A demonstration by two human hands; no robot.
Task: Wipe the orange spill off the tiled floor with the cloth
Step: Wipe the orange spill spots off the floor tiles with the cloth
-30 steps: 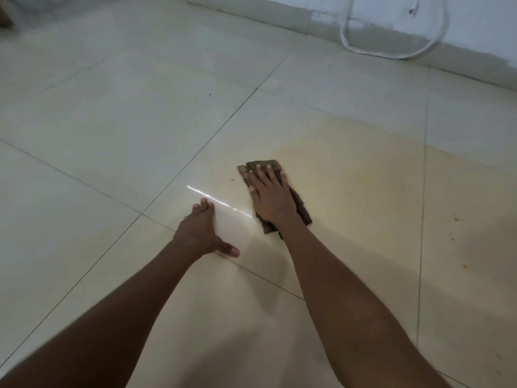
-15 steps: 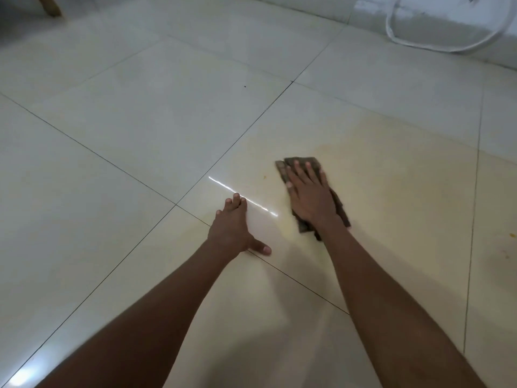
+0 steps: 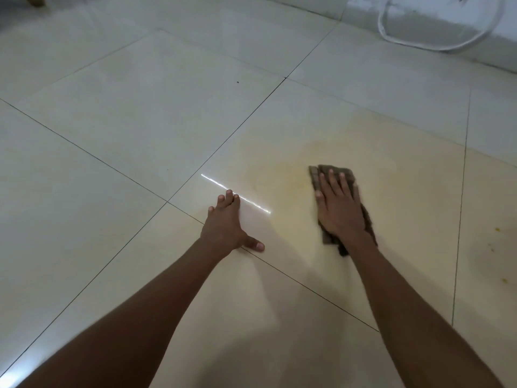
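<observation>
Two bare hands are in contact with the glossy cream tiled floor (image 3: 140, 130) in the single head view. Right hand (image 3: 340, 210) lies palm down with straight fingers spread flat on a folded brown-grey cloth (image 3: 333, 172), pressing it to the tile; nothing is curled round or pinched, so the cloth is held only by flat pressure. Cloth edges show beyond the fingertips on the far side and beside the wrist on the near side; the hand's outline is slightly blurred. Faint orange-yellow spill film (image 3: 282, 169) spreads over the tile immediately to the left of the pressing hand and beyond its fingertips, with a paler tint continuing to the hand's right. Small orange specks (image 3: 497, 228) lie well apart to the right of the cloth, on the neighbouring tile past a dark grout line. Left hand (image 3: 226, 225) is braced flat on the floor, well to the left of the cloth, fingers straight and together, thumb stretched out sideways over a grout line, holding nothing. Bright thin light reflection (image 3: 237, 195) crosses the tile at the left fingertips. White looped hose (image 3: 419, 44) rests against the grey wall base (image 3: 307, 4), far beyond both hands.
</observation>
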